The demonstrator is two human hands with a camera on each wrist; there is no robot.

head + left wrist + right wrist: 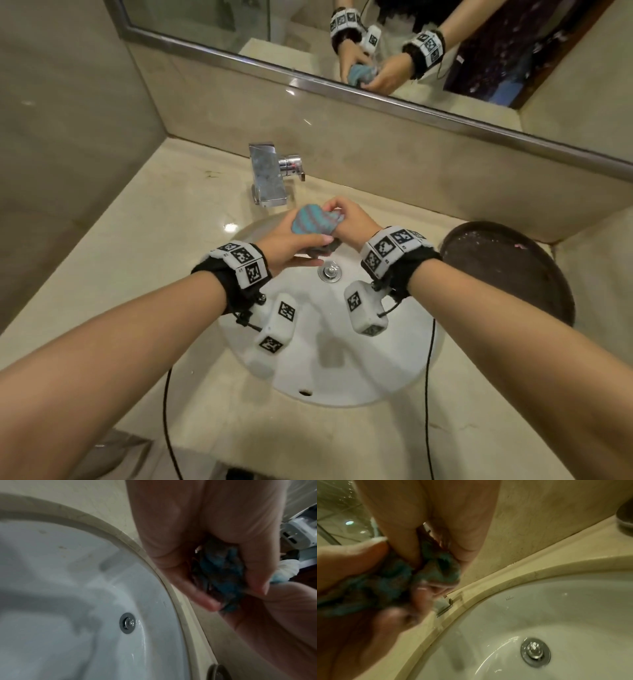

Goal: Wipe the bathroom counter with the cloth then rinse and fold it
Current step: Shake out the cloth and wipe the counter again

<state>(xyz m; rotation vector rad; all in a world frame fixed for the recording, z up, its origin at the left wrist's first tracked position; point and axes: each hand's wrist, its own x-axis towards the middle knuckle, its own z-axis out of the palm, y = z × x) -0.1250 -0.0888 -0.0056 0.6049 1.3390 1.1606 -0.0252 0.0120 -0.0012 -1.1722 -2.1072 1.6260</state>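
you worked over the sink [404, 370], below the tap [269, 178]. cloth [313, 224] bunched between both hands: left hand [287, 248] curled under it, right hand [349, 219] pinching its top. best wrung low over the drain [329, 270], twisting hands opposite ways.

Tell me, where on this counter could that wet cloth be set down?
Bare beige stone counter lies left of the chrome faucet and the round white sink, and along the near edge. The right is crowded by a dark round tray.
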